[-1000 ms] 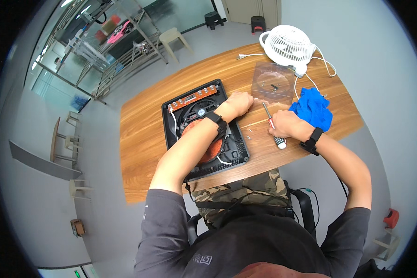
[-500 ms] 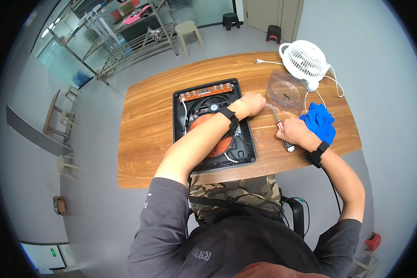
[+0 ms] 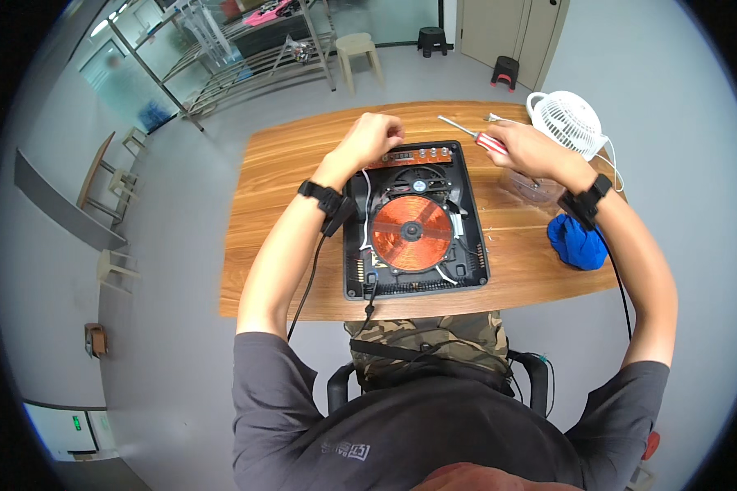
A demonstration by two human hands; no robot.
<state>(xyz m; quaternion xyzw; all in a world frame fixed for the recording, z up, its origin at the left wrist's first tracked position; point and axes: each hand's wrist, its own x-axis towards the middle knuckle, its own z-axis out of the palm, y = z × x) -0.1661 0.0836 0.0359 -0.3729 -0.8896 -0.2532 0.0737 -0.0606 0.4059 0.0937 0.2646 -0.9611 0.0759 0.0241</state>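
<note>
An opened induction cooker (image 3: 473, 245) lies on the table, its black housing showing a round copper coil (image 3: 412, 233), a small fan (image 3: 418, 186) and an orange circuit board (image 3: 436, 155) along the far edge. My left hand (image 3: 373, 141) is at the board's left end, fingers curled in; whatever is between them is hidden. Beyond the cooker's far right corner, my right hand (image 3: 531, 151) grips a screwdriver (image 3: 491, 146) by its red and white handle. Its metal shaft points away to the left, above the tabletop, apart from the cooker.
Right of the cooker are a clear plastic box (image 3: 532, 190), partly behind my right forearm, and a crumpled blue cloth (image 3: 577, 243). A white fan (image 3: 567, 123) with its cord stands at the far right of the wooden table (image 3: 287, 188). Tiny bits lie beside the cooker.
My left hand has gone from beside the plastic box to the cooker's far left edge. My right hand has moved farther out with the screwdriver, which now points left. The head view has shifted.
</note>
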